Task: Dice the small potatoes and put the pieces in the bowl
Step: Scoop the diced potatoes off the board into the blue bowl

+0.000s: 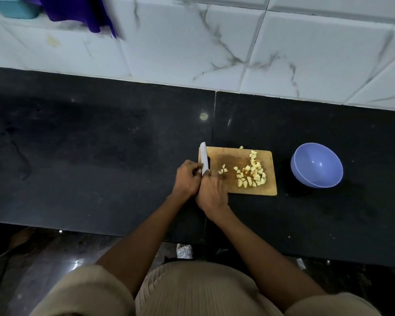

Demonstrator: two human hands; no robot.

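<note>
Right hand fingers clamp the knife over the board; left hand fingers curl against the blade.

Dim, bluish indoor light; small glare spots glint on the dark desk. Wide-angle bending curves the wall tiles, and the top-left corner blurs.

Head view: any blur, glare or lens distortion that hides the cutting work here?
Head view: wide-angle bending curves the wall tiles and counter edge; the purple cloth at top left is smeared; small glare spots dot the black counter; the potato pieces, knife and bowl stay readable, evenly lit.
</note>
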